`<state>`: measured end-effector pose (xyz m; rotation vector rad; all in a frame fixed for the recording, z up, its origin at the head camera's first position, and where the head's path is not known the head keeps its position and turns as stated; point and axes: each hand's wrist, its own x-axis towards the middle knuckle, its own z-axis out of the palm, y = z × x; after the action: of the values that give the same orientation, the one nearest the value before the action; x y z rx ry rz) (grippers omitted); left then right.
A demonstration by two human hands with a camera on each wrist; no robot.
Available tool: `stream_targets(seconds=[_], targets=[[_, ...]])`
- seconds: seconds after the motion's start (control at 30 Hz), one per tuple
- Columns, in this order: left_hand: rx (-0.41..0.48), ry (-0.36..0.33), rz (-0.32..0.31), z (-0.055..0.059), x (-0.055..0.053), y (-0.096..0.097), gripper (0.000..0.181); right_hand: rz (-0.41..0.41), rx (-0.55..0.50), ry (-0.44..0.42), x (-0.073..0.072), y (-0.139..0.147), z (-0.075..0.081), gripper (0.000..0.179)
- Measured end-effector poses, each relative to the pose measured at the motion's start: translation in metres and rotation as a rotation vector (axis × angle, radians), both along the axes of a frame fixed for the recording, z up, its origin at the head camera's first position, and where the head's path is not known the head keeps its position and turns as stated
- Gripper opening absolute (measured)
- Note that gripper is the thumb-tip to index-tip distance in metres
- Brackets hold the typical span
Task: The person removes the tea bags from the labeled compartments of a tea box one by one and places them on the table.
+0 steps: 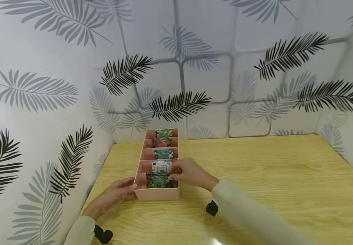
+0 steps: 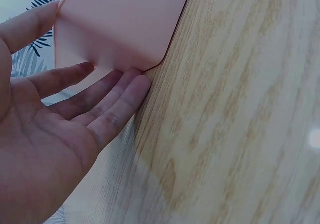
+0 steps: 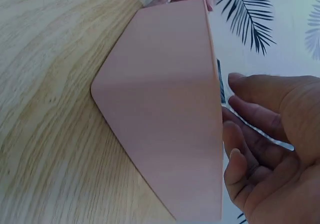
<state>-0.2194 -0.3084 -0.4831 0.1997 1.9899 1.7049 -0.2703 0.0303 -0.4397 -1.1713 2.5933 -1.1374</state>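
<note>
A pink plastic organizer box with a row of compartments sits on the table, small packets standing inside. My left hand touches its front left corner, thumb at the rim. In the left wrist view, that hand's fingers lie fairly straight against the outer wall. My right hand reaches over the right rim and pinches the right side of a dark green packet in the front compartment. Just behind is a white packet, partly hidden by the fingers. In the right wrist view, the box's outer wall hides most of the packet.
Farther back in the box are a dark packet with white spots, a red packet and a green packet. The wooden table meets leaf-patterned fabric behind and at both sides.
</note>
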Motion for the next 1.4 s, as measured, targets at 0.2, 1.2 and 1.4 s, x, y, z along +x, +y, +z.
stream_targets(seconds=[0.2, 1.2, 1.4], targets=[[-0.014, 0.007, -0.005, 0.001, -0.002, 0.001, 0.077, -0.038, 0.085, 0.057, 0.003, -0.015, 0.001, 0.016], [-0.039, -0.002, 0.005, 0.004, -0.004, -0.001, 0.079, -0.102, 0.16, 0.184, 0.018, -0.028, -0.002, 0.007], [-0.045, -0.012, 0.009, 0.002, -0.004, -0.002, 0.079, -0.078, 0.105, 0.163, 0.022, -0.026, -0.002, 0.008]])
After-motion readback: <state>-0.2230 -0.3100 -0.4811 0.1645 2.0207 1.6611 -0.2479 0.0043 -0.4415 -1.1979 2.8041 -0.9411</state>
